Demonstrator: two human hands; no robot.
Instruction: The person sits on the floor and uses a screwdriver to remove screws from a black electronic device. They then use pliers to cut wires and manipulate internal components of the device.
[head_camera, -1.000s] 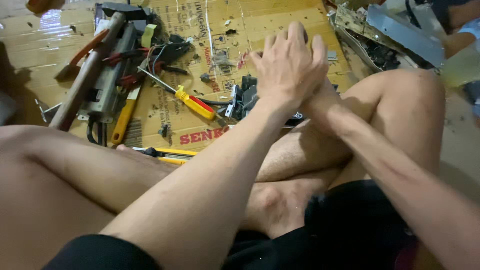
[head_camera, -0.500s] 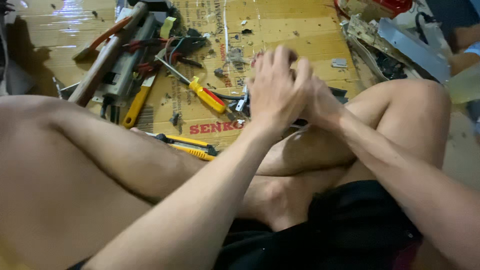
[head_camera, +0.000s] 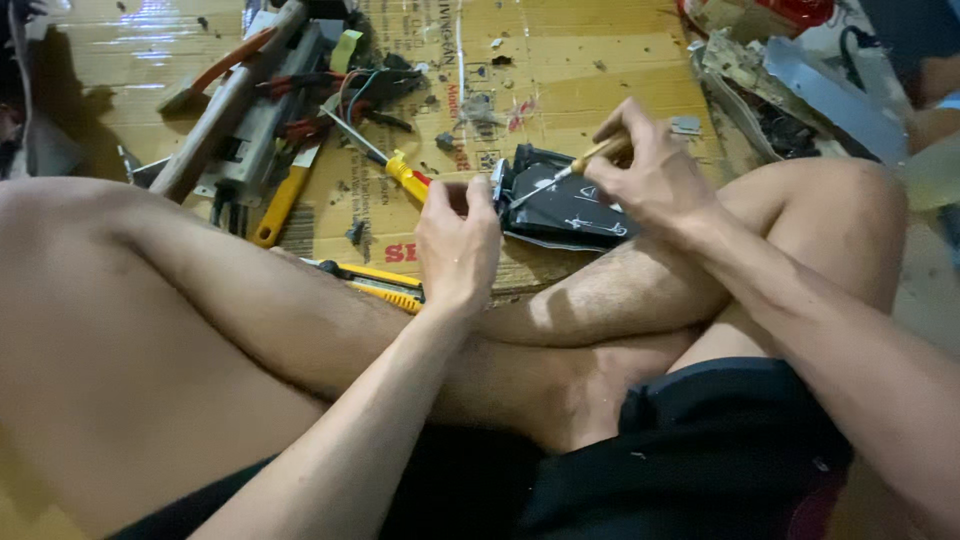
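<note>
Sitting cross-legged on flattened brown cardboard (head_camera: 620, 60), the person works on a flat black plastic device casing (head_camera: 570, 208) that lies on the cardboard just beyond the crossed shins, near the middle of the scene. The left hand (head_camera: 458, 245) curls its fingers against the casing's left edge, steadying it. The right hand (head_camera: 655, 175) is closed around the pale wooden handle of a slim screwdriver (head_camera: 572, 168), whose thin metal shaft slants down to the casing's top.

The casing looks light, stiff and somewhat brittle, its glossy surface scuffed with pale scratches; it would likely slide on the cardboard unless held by its edges, and thin corners could crack under prying.

To the far left lie a yellow-and-red-handled screwdriver (head_camera: 405, 172), a yellow-handled tool (head_camera: 278, 207) and a long wooden-handled hammer (head_camera: 225, 105). Jagged grey sheet-metal scraps (head_camera: 830, 90) sit far right.
</note>
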